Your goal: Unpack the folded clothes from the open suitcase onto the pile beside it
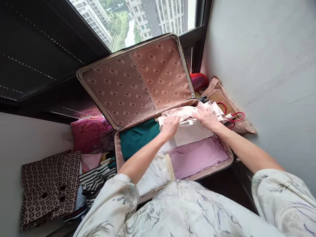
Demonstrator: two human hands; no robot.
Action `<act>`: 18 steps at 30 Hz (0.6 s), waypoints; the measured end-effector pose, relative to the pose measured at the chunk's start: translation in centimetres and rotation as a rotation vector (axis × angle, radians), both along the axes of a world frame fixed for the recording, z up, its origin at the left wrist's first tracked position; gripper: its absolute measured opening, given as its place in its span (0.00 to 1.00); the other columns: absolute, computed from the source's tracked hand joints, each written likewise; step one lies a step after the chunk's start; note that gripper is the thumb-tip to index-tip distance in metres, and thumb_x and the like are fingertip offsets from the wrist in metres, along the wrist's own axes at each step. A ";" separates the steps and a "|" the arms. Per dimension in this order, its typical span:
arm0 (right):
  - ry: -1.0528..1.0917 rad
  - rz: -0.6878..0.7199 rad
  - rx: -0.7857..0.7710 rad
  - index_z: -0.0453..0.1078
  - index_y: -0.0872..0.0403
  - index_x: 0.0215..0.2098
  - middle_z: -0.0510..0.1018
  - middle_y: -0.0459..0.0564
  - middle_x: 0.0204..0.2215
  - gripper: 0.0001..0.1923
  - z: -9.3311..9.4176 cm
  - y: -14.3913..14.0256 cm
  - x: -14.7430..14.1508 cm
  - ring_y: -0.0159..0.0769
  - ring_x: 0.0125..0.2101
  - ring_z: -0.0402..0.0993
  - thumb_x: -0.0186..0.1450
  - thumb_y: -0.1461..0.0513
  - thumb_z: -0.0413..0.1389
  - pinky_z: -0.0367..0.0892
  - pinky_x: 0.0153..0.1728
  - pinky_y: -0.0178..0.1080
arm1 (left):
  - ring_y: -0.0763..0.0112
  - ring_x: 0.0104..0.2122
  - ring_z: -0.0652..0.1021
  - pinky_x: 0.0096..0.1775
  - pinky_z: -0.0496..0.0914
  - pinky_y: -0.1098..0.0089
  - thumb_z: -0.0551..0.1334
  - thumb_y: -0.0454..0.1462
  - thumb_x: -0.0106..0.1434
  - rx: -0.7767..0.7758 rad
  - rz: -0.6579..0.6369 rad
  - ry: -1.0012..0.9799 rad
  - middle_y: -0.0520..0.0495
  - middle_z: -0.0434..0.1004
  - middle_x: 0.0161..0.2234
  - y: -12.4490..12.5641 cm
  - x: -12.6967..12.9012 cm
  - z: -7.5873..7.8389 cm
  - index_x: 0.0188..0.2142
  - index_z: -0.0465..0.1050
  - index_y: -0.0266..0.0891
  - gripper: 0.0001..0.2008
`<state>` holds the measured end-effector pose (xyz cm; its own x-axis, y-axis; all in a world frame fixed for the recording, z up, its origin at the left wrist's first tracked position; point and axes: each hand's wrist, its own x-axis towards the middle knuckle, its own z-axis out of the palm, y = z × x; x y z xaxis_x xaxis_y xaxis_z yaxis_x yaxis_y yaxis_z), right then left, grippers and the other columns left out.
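Observation:
An open suitcase [118, 144] with a pink printed lining lies in front of me, full of folded clothes. Over its back right part, a white and pink patterned garment [185, 112] with a small white label rests on white folded cloth [195, 133]. My left hand [170, 126] is closed on the garment's near left edge, slightly blurred. On its right side my right hand [207, 117] grips the fabric with bent fingers. Around them in the case are a dark green garment [139, 136], a lilac garment [199, 154] and white clothing [155, 174].
The raised suitcase lid [133, 82] leans near the window [148, 19]. On the left lie a brown patterned cloth [49, 184], striped clothing [98, 177] and a pink plush cushion [89, 133]. A woven mat cushion [232, 105] with a red cord [238, 113] sits against the right wall [266, 65].

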<state>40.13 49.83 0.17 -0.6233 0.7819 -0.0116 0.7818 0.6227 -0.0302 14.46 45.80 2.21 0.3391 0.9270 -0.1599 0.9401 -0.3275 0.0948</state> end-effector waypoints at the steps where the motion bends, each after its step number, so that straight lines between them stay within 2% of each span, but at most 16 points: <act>1: -0.003 -0.002 -0.011 0.65 0.50 0.66 0.74 0.64 0.55 0.29 -0.6 -1.5 0.4 0.57 0.58 0.62 0.68 0.66 0.49 0.54 0.57 0.55 | 0.54 0.56 0.74 0.56 0.67 0.57 0.47 0.29 0.72 0.002 -0.003 0.022 0.34 0.73 0.56 -2.0 0.6 -1.0 0.61 0.66 0.40 0.22; 3: -0.029 -0.018 -0.067 0.64 0.49 0.67 0.72 0.64 0.60 0.29 -2.7 -4.8 1.2 0.57 0.60 0.62 0.69 0.66 0.48 0.55 0.57 0.56 | 0.46 0.63 0.68 0.59 0.64 0.49 0.48 0.29 0.71 -0.021 -0.021 0.046 0.28 0.67 0.63 -5.8 2.0 -3.8 0.65 0.63 0.37 0.24; 5: -0.073 -0.063 -0.146 0.64 0.50 0.67 0.67 0.65 0.65 0.30 -4.9 -7.5 1.7 0.58 0.63 0.60 0.68 0.67 0.47 0.56 0.57 0.56 | 0.37 0.69 0.58 0.62 0.60 0.40 0.50 0.29 0.70 -0.042 -0.037 0.052 0.24 0.56 0.69 -8.4 3.1 -6.5 0.68 0.59 0.35 0.27; 7: -0.087 -0.080 -0.188 0.61 0.53 0.70 0.60 0.68 0.69 0.33 -6.5 -9.0 2.0 0.60 0.68 0.55 0.66 0.68 0.50 0.54 0.60 0.57 | 0.32 0.71 0.51 0.61 0.56 0.33 0.52 0.30 0.69 -0.055 -0.045 0.040 0.22 0.49 0.72 -9.4 3.6 -8.2 0.71 0.55 0.35 0.30; 8: -0.084 -0.076 -0.190 0.59 0.54 0.71 0.57 0.69 0.71 0.35 -6.9 -9.3 2.0 0.61 0.69 0.52 0.65 0.68 0.52 0.53 0.61 0.57 | 0.30 0.72 0.50 0.61 0.55 0.31 0.52 0.30 0.69 -0.057 -0.046 0.032 0.21 0.47 0.72 -9.3 3.7 -8.6 0.71 0.54 0.35 0.31; 10: -0.075 -0.057 -0.172 0.55 0.56 0.73 0.54 0.70 0.72 0.39 -7.1 -9.1 1.8 0.61 0.70 0.50 0.63 0.67 0.54 0.51 0.63 0.57 | 0.30 0.71 0.50 0.60 0.58 0.31 0.53 0.30 0.69 -0.072 -0.051 0.024 0.21 0.48 0.72 -8.2 3.3 -8.3 0.71 0.54 0.36 0.32; 12: -0.081 -0.059 -0.159 0.54 0.56 0.73 0.54 0.72 0.72 0.42 -6.9 -8.4 1.4 0.62 0.70 0.50 0.61 0.67 0.56 0.51 0.63 0.57 | 0.33 0.70 0.55 0.59 0.64 0.37 0.54 0.30 0.67 -0.102 -0.071 0.026 0.22 0.53 0.69 -6.5 2.6 -7.2 0.70 0.55 0.36 0.32; 15: -0.086 -0.063 -0.159 0.52 0.57 0.74 0.55 0.73 0.71 0.48 -6.4 -7.3 0.6 0.65 0.70 0.51 0.57 0.64 0.62 0.52 0.63 0.59 | 0.46 0.61 0.70 0.56 0.71 0.52 0.57 0.29 0.65 -0.202 -0.146 0.034 0.28 0.68 0.61 -3.4 1.6 -4.7 0.66 0.61 0.37 0.30; 18: -0.045 -0.123 -0.151 0.53 0.54 0.74 0.61 0.70 0.68 0.47 -5.3 -6.1 0.2 0.61 0.67 0.57 0.58 0.65 0.61 0.55 0.62 0.56 | 0.54 0.55 0.76 0.56 0.70 0.61 0.58 0.30 0.64 -0.254 -0.235 0.017 0.35 0.75 0.55 -0.3 1.2 -1.6 0.60 0.68 0.37 0.24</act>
<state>40.32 43.77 -5.10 -0.5189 0.8396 -0.1603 0.8547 0.5131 -0.0791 15.69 45.54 0.60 0.5339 0.7536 -0.3833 0.8439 -0.5034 0.1858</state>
